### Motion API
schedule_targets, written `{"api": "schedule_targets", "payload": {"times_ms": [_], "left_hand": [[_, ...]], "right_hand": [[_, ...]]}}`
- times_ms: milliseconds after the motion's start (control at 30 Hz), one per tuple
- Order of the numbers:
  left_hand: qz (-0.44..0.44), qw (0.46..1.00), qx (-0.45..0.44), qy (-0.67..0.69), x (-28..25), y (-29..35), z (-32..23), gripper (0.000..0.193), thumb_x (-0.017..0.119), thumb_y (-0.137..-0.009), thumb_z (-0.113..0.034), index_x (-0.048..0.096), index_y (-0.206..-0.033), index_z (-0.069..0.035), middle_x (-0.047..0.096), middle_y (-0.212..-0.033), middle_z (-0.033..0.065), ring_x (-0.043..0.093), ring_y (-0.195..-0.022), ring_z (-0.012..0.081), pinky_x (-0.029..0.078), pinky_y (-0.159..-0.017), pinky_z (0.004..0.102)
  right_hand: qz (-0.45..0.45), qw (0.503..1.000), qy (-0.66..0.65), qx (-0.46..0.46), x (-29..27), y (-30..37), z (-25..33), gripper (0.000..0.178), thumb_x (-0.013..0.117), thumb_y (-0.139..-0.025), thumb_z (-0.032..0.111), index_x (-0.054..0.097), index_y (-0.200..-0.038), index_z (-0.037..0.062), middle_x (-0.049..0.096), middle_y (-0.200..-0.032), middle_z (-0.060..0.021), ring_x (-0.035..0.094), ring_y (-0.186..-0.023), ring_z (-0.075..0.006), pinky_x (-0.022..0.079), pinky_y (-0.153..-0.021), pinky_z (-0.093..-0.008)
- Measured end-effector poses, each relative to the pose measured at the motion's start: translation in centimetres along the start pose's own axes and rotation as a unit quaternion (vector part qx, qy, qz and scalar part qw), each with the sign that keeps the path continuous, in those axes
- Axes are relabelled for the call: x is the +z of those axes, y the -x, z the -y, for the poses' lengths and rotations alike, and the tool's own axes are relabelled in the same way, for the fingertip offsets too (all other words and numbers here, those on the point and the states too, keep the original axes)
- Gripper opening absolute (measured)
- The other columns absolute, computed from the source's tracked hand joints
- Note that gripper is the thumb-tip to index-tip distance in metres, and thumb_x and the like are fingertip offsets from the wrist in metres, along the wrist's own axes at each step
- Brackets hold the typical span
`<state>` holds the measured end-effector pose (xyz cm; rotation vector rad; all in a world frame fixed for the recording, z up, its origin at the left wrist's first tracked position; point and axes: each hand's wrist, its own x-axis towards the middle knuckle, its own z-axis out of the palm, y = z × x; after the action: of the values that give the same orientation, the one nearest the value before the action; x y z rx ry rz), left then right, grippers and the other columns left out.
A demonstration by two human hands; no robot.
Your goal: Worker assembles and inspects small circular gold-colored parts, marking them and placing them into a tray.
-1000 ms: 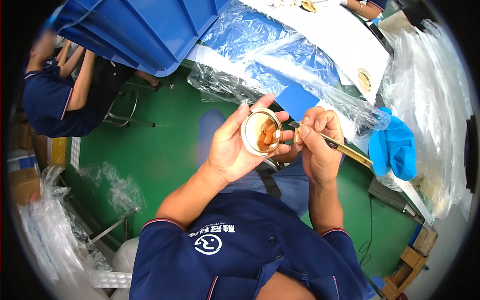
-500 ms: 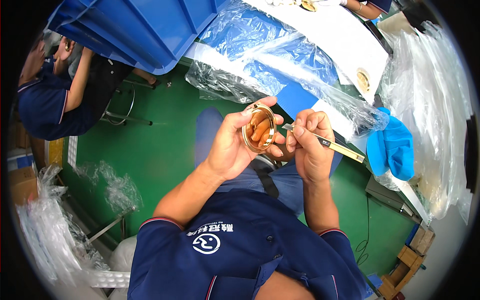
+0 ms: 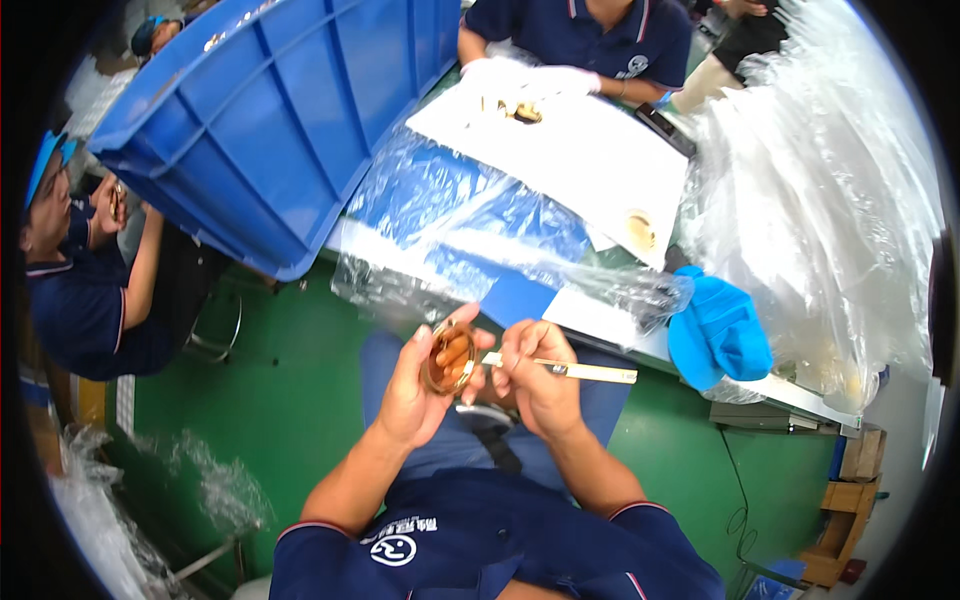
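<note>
A brass-coloured ring [image 3: 448, 357] is gripped edge-on in the left hand [image 3: 420, 385], just below centre of view. A pale wooden stick [image 3: 565, 369] is pinched in the right hand [image 3: 535, 380], its free end directed to 3 o'clock. A blue crate [image 3: 270, 120] is seen at 11 o'clock, a blue cap [image 3: 720, 335] at 3 o'clock

Near the big blue crate [image 3: 270, 130], a brass-coloured ring [image 3: 447, 357] and a pale wooden stick [image 3: 570, 370] show against a green floor [image 3: 290, 400], with a bright blue cap [image 3: 722, 335] beside a white sheet [image 3: 580, 170].
</note>
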<state>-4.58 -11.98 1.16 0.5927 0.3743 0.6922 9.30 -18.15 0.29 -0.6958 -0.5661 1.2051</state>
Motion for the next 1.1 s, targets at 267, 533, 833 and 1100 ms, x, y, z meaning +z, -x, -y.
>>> {"api": "schedule_targets", "payload": {"times_ms": [267, 533, 833, 1100], "left_hand": [[-0.001, 1.0, 0.012, -0.003, 0.7, 0.0, 0.0, 0.059, 0.026, -0.094, -0.045, 0.036, -0.129, 0.002, 0.057, -0.099, 0.0119, 0.055, -0.07, 0.0156, 0.044, -0.057, 0.0267], [-0.027, 0.999, 0.013, -0.02, 1.1, 0.1, 0.0, 0.058, 0.024, -0.093, -0.046, 0.049, -0.112, 0.002, 0.059, -0.092, 0.0124, 0.058, -0.076, 0.0184, 0.048, -0.067, 0.0294], [-0.013, 1.0, 0.003, 0.008, 1.0, 0.5, 0.3, 0.055, 0.027, -0.091, -0.042, 0.051, -0.106, 0.005, 0.058, -0.093, 0.0148, 0.058, -0.08, 0.0212, 0.048, -0.073, 0.0325], [0.011, 0.998, 0.035, -0.048, 1.4, 1.2, 0.7, 0.054, 0.028, -0.089, -0.042, 0.051, -0.103, 0.005, 0.056, -0.085, 0.0128, 0.055, -0.076, 0.0184, 0.045, -0.07, 0.0298]], "right_hand": [[0.018, 1.0, 0.006, 0.003, 0.4, 0.4, 0.5, 0.017, 0.052, -0.083, -0.004, 0.039, -0.085, 0.0062, 0.047, -0.087, -0.0068, 0.052, -0.065, -0.0103, 0.044, -0.054, -0.021], [0.018, 1.0, 0.0, 0.008, 0.4, 0.9, 0.4, 0.013, 0.052, -0.085, 0.001, 0.041, -0.084, 0.0061, 0.048, -0.084, -0.0062, 0.05, -0.061, -0.0086, 0.044, -0.055, -0.0218], [0.017, 1.0, 0.008, 0.013, 0.5, 1.7, 0.4, 0.01, 0.05, -0.088, 0.01, 0.041, -0.086, 0.0056, 0.047, -0.085, -0.0091, 0.054, -0.066, -0.013, 0.05, -0.063, -0.0272], [0.037, 0.997, 0.053, -0.039, 0.6, 3.0, -0.2, 0.013, 0.05, -0.089, 0.014, 0.041, -0.089, 0.0042, 0.048, -0.083, -0.0105, 0.053, -0.066, -0.0152, 0.049, -0.064, -0.0293]]}}
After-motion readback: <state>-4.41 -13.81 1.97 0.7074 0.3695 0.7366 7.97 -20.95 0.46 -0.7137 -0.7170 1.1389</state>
